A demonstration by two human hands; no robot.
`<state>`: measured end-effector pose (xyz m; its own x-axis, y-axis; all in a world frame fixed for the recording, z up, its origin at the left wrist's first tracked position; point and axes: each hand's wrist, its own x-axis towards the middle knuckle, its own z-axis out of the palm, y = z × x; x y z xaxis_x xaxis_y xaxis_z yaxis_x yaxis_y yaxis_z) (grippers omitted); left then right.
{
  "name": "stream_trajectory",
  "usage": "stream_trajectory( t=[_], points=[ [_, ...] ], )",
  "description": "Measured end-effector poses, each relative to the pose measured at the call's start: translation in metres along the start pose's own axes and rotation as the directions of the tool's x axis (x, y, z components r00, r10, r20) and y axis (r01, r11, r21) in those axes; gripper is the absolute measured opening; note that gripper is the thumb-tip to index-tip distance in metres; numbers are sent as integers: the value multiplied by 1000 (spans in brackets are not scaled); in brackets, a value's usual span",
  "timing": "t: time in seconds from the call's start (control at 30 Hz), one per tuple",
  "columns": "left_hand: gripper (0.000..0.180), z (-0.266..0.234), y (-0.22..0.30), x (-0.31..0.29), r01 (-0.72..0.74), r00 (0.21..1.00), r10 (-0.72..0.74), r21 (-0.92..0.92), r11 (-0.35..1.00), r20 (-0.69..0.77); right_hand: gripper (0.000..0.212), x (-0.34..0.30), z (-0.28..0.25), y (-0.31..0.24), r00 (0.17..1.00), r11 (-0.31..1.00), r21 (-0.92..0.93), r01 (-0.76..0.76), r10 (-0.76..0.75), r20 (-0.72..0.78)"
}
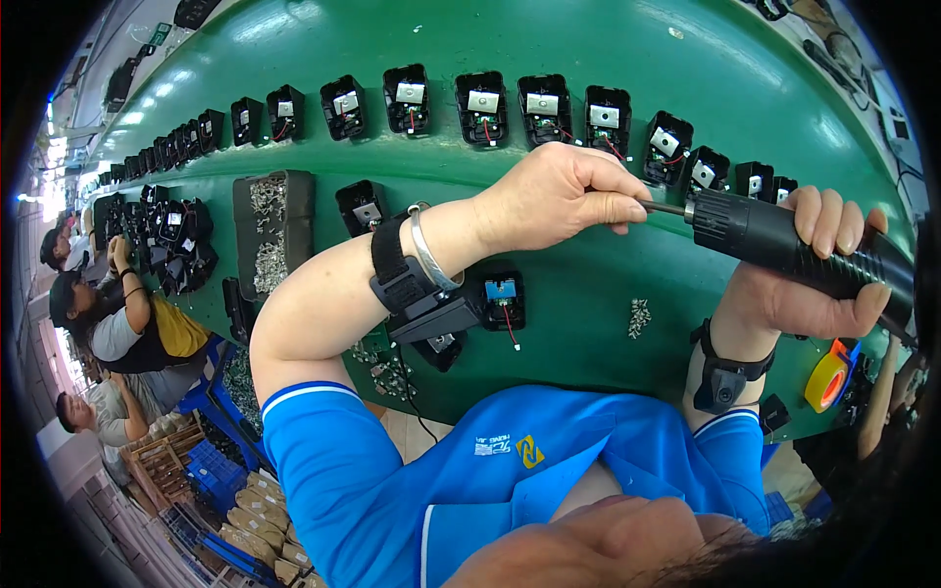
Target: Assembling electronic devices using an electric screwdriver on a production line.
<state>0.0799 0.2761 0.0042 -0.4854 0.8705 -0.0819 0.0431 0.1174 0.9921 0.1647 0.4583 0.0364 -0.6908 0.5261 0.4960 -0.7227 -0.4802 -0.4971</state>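
My right hand [799, 289] is wrapped round a thick black electric screwdriver [750, 230], held level above the green table with its nose pointing left. The thumb and fingers of my left hand [554, 196] pinch the tip of its thin metal bit [668, 208]. Whether a screw sits between those fingertips is hidden. Below my left wrist lies an open black housing [504, 302] with a blue part and a red wire. Beyond my hands, a row of similar black housings [482, 110] carries silvery plates, several with red wires. One more housing [363, 208] stands left of my forearm.
A small heap of screws [639, 319] lies on the green table [578, 358]. A dark tray [302, 230] of metal parts stands left, with more loose hardware [392, 377] near the table edge. Tape [828, 382] lies at right. Co-workers [127, 314] sit at far left.
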Motion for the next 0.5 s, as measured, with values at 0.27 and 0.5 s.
stream_trajectory(
  t=[0.27,0.5],
  points=[
    [45,-6,9,6,-233,966,258,421,876,-1,45,5,3,-5,988,997,-65,40,-29,153],
    [79,-29,-19,17,-48,950,309,949,312,-53,43,20,-3,40,969,953,-244,179,-129,210]
  ],
)
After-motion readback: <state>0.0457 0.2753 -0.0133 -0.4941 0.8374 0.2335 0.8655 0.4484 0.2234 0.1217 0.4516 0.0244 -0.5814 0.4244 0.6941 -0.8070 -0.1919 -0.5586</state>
